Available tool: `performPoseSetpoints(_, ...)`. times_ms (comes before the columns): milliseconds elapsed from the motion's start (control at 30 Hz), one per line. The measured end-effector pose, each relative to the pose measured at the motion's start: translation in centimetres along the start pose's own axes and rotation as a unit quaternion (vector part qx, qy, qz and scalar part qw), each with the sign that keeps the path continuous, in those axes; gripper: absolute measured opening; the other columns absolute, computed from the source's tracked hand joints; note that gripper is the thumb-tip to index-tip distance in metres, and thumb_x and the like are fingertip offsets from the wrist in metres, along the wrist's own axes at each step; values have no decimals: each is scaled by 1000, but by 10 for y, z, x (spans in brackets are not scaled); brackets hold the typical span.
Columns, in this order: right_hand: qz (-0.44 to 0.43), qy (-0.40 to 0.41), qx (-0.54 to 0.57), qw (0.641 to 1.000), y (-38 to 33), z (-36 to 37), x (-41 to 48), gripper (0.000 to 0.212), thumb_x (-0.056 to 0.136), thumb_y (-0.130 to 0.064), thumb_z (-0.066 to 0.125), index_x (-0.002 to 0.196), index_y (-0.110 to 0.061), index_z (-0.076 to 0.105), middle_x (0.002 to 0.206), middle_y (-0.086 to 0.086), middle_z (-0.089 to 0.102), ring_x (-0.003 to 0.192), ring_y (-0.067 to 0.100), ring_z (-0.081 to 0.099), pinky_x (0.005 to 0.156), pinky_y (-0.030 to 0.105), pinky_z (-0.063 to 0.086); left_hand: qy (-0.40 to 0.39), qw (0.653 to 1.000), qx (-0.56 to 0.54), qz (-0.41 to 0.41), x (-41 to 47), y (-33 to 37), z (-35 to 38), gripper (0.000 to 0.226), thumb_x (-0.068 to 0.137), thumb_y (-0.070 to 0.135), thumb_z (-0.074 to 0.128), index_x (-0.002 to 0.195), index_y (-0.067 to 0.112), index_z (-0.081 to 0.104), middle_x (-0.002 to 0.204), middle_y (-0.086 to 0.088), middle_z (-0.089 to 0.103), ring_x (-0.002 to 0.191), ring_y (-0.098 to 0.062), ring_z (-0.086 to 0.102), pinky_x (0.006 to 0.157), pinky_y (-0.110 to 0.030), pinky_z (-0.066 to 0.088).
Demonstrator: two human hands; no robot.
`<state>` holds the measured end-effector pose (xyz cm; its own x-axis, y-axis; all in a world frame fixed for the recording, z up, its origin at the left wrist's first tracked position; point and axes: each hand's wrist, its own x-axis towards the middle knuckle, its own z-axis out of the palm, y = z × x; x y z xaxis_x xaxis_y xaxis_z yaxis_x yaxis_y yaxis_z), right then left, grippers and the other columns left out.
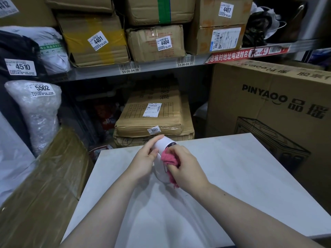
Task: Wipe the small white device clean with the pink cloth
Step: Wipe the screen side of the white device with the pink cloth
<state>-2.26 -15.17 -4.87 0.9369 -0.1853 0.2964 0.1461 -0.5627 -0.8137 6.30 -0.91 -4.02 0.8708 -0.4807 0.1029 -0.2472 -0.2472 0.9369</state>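
The small white device (162,154) is held above the far part of the white table (232,176). My left hand (143,158) grips its left side, fingers curled over the top end. My right hand (184,167) holds a bunched pink cloth (169,161) and presses it against the device's right side. A strip of the cloth hangs down below my right hand. The device's lower part is partly hidden behind my hands.
Shelves (161,66) stacked with labelled cardboard boxes stand behind the table. A large printed carton (277,108) is at the right, a taped brown parcel (44,185) leans at the left, and a bubble-wrapped package (39,111) stands above it.
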Motion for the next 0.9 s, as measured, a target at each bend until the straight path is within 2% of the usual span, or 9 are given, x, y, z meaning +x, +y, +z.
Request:
performPoseSetpoints(67, 0, 17, -12, 1000, 3, -5, 1, 25, 89, -9, 58, 105, -28, 61, 106, -9, 56, 82, 7, 58, 68, 28, 54, 0, 1000, 4, 4, 0, 1, 0, 42, 105, 13, 40, 136, 40, 51, 145, 17, 47, 137, -2, 37, 118, -32, 28)
performPoseSetpoints(233, 49, 67, 77, 994, 8, -15, 5, 26, 94, -4, 51, 94, -27, 61, 93, 9, 59, 49, 18, 62, 39, 41, 54, -4, 1000, 4, -5, -2, 5, 1, 43, 105, 12, 38, 136, 40, 50, 143, 21, 46, 124, 19, 36, 104, -13, 29)
performPoseSetpoints(300, 89, 91, 128, 984, 11, -18, 8, 28, 94, -2, 49, 95, -27, 62, 81, 17, 62, 44, 26, 62, 36, 44, 53, -6, 1000, 6, -3, -2, 4, 1, 43, 105, 12, 39, 136, 40, 50, 143, 22, 46, 120, 27, 32, 102, -12, 29)
performPoseSetpoints(367, 118, 103, 147, 977, 12, -18, 9, 26, 94, -3, 51, 94, -27, 62, 69, 16, 65, 45, 26, 62, 39, 47, 55, -5, 1000, 7, -3, -1, 4, 1, 43, 105, 12, 39, 135, 41, 50, 144, 22, 46, 122, 24, 34, 103, -12, 28)
performPoseSetpoints(433, 126, 102, 147, 976, 11, -16, 8, 22, 95, -5, 54, 92, -26, 60, 64, 12, 66, 44, 24, 62, 39, 40, 54, -1, 1000, 8, -2, -1, 4, 1, 43, 105, 12, 40, 134, 42, 50, 144, 21, 46, 127, 13, 38, 106, -14, 28)
performPoseSetpoints(533, 124, 94, 130, 979, 7, -6, 3, 17, 94, -8, 57, 90, -24, 56, 67, 7, 68, 49, 18, 65, 47, 33, 53, 3, 1000, 6, -5, -2, 3, 1, 43, 105, 12, 40, 135, 41, 50, 145, 20, 46, 134, 4, 36, 111, -21, 28)
performPoseSetpoints(633, 108, 65, 97, 987, 7, 7, 0, 15, 89, -16, 60, 89, -29, 53, 73, 1, 68, 61, 23, 67, 56, 39, 58, 7, 1000, 5, -4, -1, 1, 2, 43, 105, 13, 40, 132, 45, 51, 145, 20, 46, 137, 1, 35, 115, -26, 28)
performPoseSetpoints(767, 59, 13, 70, 996, 5, 12, -4, 12, 92, -22, 61, 92, -30, 53, 81, -3, 65, 62, 21, 66, 58, 40, 59, 9, 1000, -3, -8, 0, 1, 1, 44, 105, 13, 40, 129, 48, 52, 144, 16, 48, 134, -10, 42, 115, -31, 31)
performPoseSetpoints(900, 10, -22, 10, 1000, 8, 6, -3, 15, 91, -21, 59, 96, -34, 55, 93, -10, 58, 66, 15, 61, 61, 37, 58, 3, 1000, -1, -5, -2, 3, 2, 44, 105, 11, 38, 130, 44, 51, 141, 18, 48, 134, -5, 41, 108, -18, 32)
